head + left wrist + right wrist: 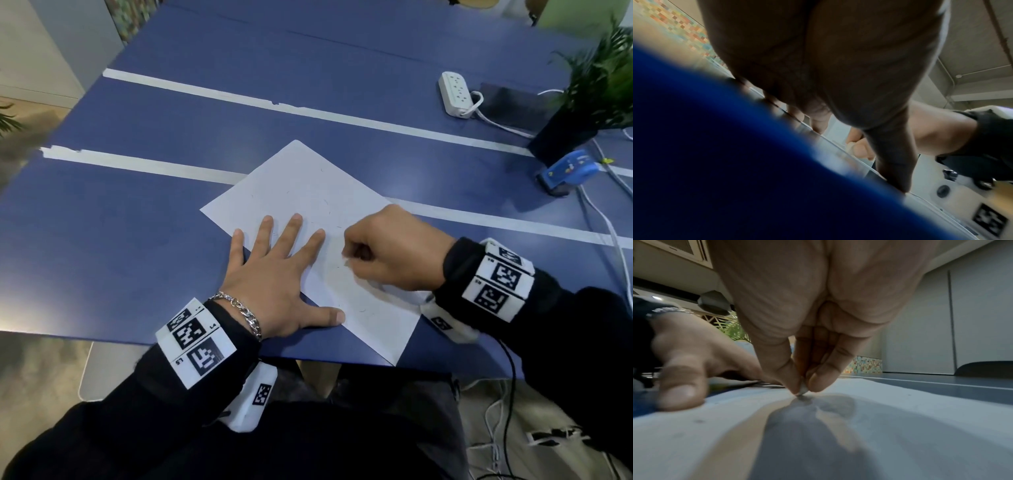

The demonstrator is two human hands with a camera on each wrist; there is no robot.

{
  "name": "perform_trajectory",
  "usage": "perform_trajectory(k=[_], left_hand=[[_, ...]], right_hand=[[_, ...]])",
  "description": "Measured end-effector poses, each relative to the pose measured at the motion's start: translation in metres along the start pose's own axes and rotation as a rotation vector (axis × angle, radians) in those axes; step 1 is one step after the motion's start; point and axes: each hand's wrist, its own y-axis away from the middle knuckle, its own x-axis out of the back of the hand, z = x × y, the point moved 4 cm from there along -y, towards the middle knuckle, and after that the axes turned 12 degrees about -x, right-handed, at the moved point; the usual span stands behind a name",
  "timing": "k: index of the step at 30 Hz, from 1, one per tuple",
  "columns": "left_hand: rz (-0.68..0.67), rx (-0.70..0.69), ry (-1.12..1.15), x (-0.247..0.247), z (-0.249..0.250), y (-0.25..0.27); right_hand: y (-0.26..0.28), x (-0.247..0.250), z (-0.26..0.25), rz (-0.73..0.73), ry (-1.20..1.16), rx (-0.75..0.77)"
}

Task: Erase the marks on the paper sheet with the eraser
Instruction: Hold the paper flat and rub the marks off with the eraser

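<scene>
A white paper sheet (310, 192) lies turned at an angle on the blue table (137, 222), with faint pencil marks scattered on it. My left hand (274, 270) lies flat with spread fingers, pressing the sheet's left edge down. My right hand (373, 248) is curled over the middle of the sheet and pinches a small whitish eraser (802, 390) between thumb and fingertips, its tip touching the paper (900, 410). In the head view the eraser is almost hidden by the fingers. The left wrist view shows my left hand (838, 81) from below, and my right hand's fingers (859, 147) beyond it.
At the right of the table are a white power strip (455, 92), a dark potted plant (579, 113), a blue device (568, 171) and trailing white cables (609, 222). Two white tape strips (137, 164) cross the table. The table's near edge runs just below the sheet's lower corner.
</scene>
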Motion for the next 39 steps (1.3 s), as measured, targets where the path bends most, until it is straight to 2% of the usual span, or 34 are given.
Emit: perform_trajectory(k=[2,5,10,13,15,18,20,24,28,30,32,35,39], left_hand=[[-0.005,0.0,0.001,0.0,0.0,0.0],[-0.002,-0.001,0.008,0.0,0.0,0.0],[-0.008,-0.002,-0.003,0.0,0.0,-0.001],[-0.008,-0.003,0.005,-0.001,0.0,0.0],[-0.005,-0.003,0.005,0.0,0.0,0.0],[-0.008,-0.003,-0.009,0.0,0.0,0.0],[-0.006,-0.003,-0.004,-0.001,-0.001,0.0],[0.005,-0.006,0.013,-0.001,0.0,0.0],[0.001,-0.003,0.009,-0.001,-0.001,0.0],[0.001,-0.004,0.01,-0.001,-0.001,0.0],[0.003,-0.005,0.016,-0.001,-0.001,0.0],[0.007,-0.009,0.021,0.0,-0.001,0.001],[0.0,-0.006,0.009,0.0,-0.001,0.001]], right_hand=[[0.006,-0.006,-0.006,0.005,0.011,0.021],[0.022,-0.015,-0.019,-0.112,-0.001,0.101],[0.011,-0.005,0.004,0.019,-0.022,-0.03],[0.026,-0.015,-0.016,-0.08,-0.01,0.085],[0.025,-0.012,-0.016,-0.13,-0.021,0.089],[0.008,0.001,0.007,-0.012,-0.027,-0.031],[0.008,-0.001,0.006,0.021,-0.006,-0.03],[0.024,-0.016,-0.025,-0.14,0.004,0.121],[-0.013,0.004,-0.001,0.024,0.013,-0.026],[-0.019,0.006,0.003,0.074,0.01,-0.049],[-0.009,0.001,-0.014,0.039,-0.017,0.014],[0.003,-0.006,-0.026,-0.1,-0.055,0.082],[-0.018,0.005,0.008,0.063,-0.046,-0.067]])
